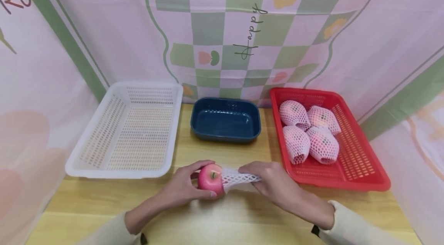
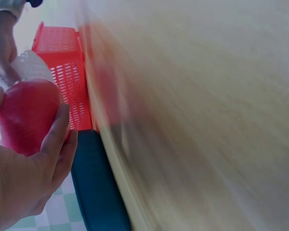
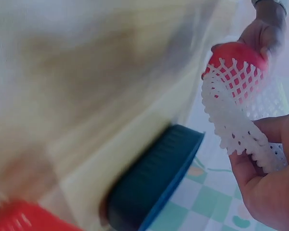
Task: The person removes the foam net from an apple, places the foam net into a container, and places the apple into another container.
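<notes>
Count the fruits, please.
5: an apple in the left hand, and four netted fruits in the red basket, two behind and two nearer. None seems hidden.

Looks like I'm in some curtained-off nook, can't tell if it's a home or a studio. My wood-grain desk has printed cloth past its far edge and both sides: pastel checks, flowers, "Happy" lettering.
</notes>
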### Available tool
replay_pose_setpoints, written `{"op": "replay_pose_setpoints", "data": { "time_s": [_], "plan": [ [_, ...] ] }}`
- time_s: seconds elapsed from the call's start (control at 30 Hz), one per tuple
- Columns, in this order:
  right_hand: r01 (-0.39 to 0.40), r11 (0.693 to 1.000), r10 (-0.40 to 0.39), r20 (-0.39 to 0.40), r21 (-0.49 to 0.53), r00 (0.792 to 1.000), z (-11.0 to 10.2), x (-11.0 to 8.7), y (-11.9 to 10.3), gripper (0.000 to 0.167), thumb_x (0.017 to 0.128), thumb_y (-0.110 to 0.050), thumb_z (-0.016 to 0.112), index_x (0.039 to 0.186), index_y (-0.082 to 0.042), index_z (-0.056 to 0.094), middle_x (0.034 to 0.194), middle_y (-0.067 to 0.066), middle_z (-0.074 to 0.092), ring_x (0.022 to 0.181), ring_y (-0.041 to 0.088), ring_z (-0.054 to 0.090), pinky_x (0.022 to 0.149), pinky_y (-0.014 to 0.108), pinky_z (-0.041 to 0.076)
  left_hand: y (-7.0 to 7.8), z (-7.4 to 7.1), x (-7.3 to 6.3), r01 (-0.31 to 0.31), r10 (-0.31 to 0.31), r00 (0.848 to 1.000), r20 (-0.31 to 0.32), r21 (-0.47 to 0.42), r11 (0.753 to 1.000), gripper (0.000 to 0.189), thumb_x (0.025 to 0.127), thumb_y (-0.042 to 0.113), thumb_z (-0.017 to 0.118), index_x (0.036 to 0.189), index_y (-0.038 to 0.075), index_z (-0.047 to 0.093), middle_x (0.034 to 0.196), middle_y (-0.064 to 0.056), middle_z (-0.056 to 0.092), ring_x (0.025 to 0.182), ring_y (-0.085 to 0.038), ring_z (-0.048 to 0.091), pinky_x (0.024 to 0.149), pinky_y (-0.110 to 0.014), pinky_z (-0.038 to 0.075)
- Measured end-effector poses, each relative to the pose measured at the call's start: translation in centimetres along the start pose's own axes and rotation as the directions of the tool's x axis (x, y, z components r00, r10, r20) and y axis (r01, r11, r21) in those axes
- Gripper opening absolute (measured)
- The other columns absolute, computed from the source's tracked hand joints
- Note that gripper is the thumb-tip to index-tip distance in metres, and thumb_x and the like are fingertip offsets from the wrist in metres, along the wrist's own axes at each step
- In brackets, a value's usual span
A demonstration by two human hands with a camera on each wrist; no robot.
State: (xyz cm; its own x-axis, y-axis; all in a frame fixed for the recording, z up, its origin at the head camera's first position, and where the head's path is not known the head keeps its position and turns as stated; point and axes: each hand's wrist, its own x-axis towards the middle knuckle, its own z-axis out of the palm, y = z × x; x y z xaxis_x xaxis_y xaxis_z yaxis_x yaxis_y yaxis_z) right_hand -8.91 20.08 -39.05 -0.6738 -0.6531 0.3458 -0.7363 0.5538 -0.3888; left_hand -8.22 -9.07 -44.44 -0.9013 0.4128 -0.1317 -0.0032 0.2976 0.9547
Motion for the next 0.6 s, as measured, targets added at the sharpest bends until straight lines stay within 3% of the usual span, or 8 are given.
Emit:
{"op": "replay_pose_setpoints", "data": {
  "time_s": [0.27,0.6],
  "plan": [
    [0.056,0.997,-0.059,-0.052,-0.062,0.997,-2.8,1.3,0.3,0.043,0.072,0.014,0.087,0.11,-0.006,0.081,0.105,0.004,0.081,0.091,0.018,0.078,0.078,0.038,0.066,0.6,-0.5,-0.7,-0.009,0.009,1.0,-0.007,0.013,1.0,0.083,0.077,0.028,0.097,0.149,0.013,0.059,0.143,-0.01,0.065,0.124,-0.031,0.067,0.104,-0.048,0.058],
    [0.044,0.993,-0.043,0.006,-0.106,0.999,-5.6,4.0,0.8,0.044,0.076,0.013,0.086,0.117,-0.003,0.078,0.111,0.011,0.08,0.099,0.025,0.078,0.082,0.042,0.066,2.3,-1.4,-1.6,-0.003,0.005,1.0,-0.027,0.06,0.998,0.083,0.076,0.034,0.097,0.149,0.02,0.06,0.144,-0.005,0.065,0.128,-0.032,0.065,0.107,-0.052,0.055]
  ]
}}
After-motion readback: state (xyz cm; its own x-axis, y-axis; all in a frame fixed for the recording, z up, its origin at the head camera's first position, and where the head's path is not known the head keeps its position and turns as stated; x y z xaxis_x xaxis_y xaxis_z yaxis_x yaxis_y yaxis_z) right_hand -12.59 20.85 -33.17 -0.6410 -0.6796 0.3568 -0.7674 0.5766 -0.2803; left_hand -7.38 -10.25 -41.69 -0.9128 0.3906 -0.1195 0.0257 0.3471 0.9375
